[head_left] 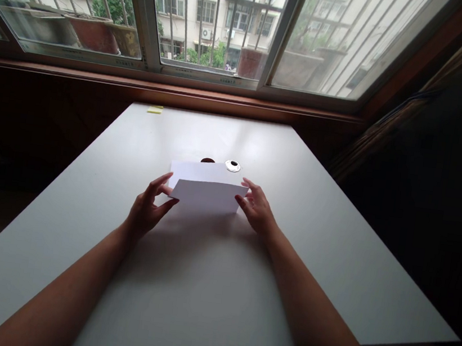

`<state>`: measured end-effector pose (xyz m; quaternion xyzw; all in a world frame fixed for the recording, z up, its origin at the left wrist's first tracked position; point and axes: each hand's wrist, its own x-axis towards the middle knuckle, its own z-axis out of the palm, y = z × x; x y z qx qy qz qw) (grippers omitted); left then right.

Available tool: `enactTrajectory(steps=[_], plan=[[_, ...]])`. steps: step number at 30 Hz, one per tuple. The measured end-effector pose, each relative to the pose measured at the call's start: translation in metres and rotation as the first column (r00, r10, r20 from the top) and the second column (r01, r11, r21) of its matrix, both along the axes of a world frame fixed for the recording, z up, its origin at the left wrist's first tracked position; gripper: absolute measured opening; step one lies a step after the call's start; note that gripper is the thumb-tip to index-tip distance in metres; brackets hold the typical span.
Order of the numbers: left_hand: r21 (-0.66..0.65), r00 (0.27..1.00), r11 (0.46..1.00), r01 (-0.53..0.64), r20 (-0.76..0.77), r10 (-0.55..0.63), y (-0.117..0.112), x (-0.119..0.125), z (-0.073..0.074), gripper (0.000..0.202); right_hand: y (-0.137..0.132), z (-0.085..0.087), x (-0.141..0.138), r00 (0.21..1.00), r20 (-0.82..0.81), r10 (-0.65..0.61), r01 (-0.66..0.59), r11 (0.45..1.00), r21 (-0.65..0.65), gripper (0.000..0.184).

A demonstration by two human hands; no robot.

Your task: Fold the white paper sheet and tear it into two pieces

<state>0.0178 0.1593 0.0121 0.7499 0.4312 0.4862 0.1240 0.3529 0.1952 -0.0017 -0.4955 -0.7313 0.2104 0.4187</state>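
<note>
Your forearms enter from 7 and 5 o'clock over the white table (pixel 199 288). Your left hand (pixel 147 208) pinches the left edge of the folded sheet of paper (pixel 207 192) between thumb and fingertips. Your right hand (pixel 257 207) is loosely open, fingertips against the sheet's right edge; you cannot tell whether its thumb grips. The sheet lies at table centre, its near flap doubled over. A white ring cap (pixel 232 166) sits just beyond at 1 o'clock, and a yellow note (pixel 155 109) far off at 11, below the window (pixel 216 29).

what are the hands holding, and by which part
A folded white sheet of paper: the left hand pinches its left edge; the right hand meets its right edge, grip unclear.
</note>
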Motion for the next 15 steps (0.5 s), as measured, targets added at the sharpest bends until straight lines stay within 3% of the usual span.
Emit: enactTrajectory(steps=[2, 4, 7, 12, 15], plan=[[0.054, 0.999, 0.998, -0.031, -0.009, 0.032, 0.001, -0.001, -0.001, 0.058, 0.001, 0.0, 0.0, 0.994, -0.106, -0.032, 0.029, 0.999, -0.029, 0.065], [0.138, 0.999, 0.99, -0.023, -0.04, 0.029, 0.002, -0.001, 0.0, 0.037, 0.0, 0.002, 0.0, 0.978, -0.207, -0.037, 0.025, 0.998, -0.06, 0.065], [0.221, 0.997, 0.974, 0.054, -0.064, -0.041, 0.001, 0.0, 0.006, 0.008, -0.004, 0.008, -0.001, 0.95, -0.312, 0.0, -0.029, 0.996, -0.089, 0.049], [0.153, 0.992, 0.981, 0.117, -0.062, -0.108, -0.005, 0.001, 0.017, 0.017, -0.012, 0.016, -0.004, 0.872, -0.487, 0.047, -0.142, 0.977, -0.161, 0.061], [0.162, 0.993, 0.981, 0.107, -0.067, -0.098, -0.007, 0.0, 0.017, 0.02, -0.014, 0.02, -0.005, 0.898, -0.429, 0.095, -0.199, 0.958, -0.205, 0.047]])
